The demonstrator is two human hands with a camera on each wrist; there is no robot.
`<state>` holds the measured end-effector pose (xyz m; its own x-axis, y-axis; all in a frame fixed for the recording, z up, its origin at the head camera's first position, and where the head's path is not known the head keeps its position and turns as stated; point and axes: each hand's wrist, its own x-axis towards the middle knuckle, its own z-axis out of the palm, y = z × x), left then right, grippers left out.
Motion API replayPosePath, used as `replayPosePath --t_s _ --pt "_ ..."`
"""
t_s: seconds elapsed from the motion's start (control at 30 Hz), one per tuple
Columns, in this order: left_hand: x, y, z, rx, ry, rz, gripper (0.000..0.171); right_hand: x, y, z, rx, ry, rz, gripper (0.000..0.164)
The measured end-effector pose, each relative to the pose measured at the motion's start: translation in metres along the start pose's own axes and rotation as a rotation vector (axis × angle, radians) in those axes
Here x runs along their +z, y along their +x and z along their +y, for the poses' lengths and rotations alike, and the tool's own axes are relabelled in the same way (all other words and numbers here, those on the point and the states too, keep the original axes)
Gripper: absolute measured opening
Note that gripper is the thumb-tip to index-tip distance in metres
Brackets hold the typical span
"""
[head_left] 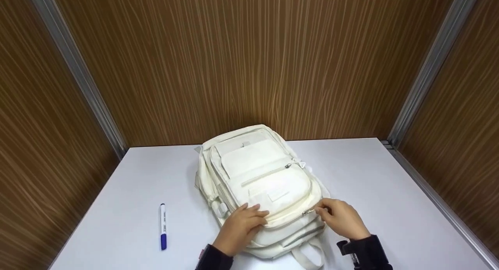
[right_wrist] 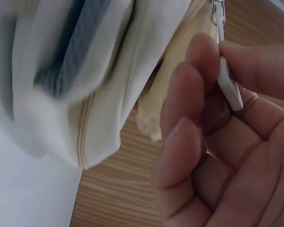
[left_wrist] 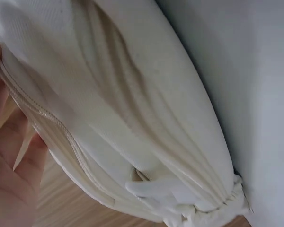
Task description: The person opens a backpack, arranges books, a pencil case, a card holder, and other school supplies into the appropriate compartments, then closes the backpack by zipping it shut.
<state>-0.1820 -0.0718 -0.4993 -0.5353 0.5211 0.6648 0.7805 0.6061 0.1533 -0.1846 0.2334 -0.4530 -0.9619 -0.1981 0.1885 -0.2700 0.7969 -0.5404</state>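
Note:
A cream-white backpack lies on its back on the table, its front pockets facing up. My right hand is at the backpack's lower right corner. In the right wrist view, its thumb and index finger pinch a white zipper pull that hangs from a metal slider. My left hand rests on the near left part of the front pocket with its fingers extended. In the left wrist view, those fingers lie along the pocket edge beside a zipper seam.
A white marker with a blue cap lies on the white table left of the backpack. A loop strap hangs toward the table's near side. Wood-patterned panels enclose the back and both sides.

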Motion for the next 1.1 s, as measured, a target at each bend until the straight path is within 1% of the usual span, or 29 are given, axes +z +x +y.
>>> replayPosePath --t_s 0.1,0.2,0.37,0.47,0.57,0.67,0.77,0.9,1.0,1.1 --pt "-0.009 -0.005 -0.009 -0.004 -0.032 -0.007 0.011 -0.002 0.000 0.003 0.003 -0.002 0.002 0.013" --pt "-0.019 -0.010 -0.018 -0.047 -0.048 -0.041 0.012 -0.002 0.001 0.003 -0.002 0.004 -0.013 0.014" --pt "-0.034 -0.021 -0.033 -0.146 -0.088 -0.109 0.014 0.000 0.003 0.004 0.022 0.001 -0.021 0.013" --pt "-0.043 -0.028 -0.042 -0.217 -0.104 -0.132 0.016 0.002 0.004 0.005 0.040 -0.003 -0.015 0.013" --pt "-0.051 -0.034 -0.049 -0.300 -0.102 -0.129 0.016 0.006 0.005 0.003 0.025 -0.001 -0.029 0.013" --pt "-0.054 -0.038 -0.052 -0.360 -0.086 -0.107 0.015 0.010 0.008 0.000 -0.032 0.010 -0.072 0.015" --pt "-0.053 -0.037 -0.049 -0.386 -0.060 -0.074 0.013 0.012 0.009 -0.003 -0.097 0.018 -0.093 0.014" --pt "-0.047 -0.028 -0.038 -0.377 0.009 -0.011 0.016 0.013 0.009 -0.008 -0.154 0.036 -0.084 0.011" --pt "-0.038 -0.018 -0.022 -0.333 0.073 0.018 0.016 0.015 0.008 -0.012 -0.191 0.059 -0.098 0.010" --pt "-0.024 -0.006 0.001 -0.264 0.131 0.017 0.020 0.017 0.007 -0.014 -0.219 0.072 -0.117 0.010"
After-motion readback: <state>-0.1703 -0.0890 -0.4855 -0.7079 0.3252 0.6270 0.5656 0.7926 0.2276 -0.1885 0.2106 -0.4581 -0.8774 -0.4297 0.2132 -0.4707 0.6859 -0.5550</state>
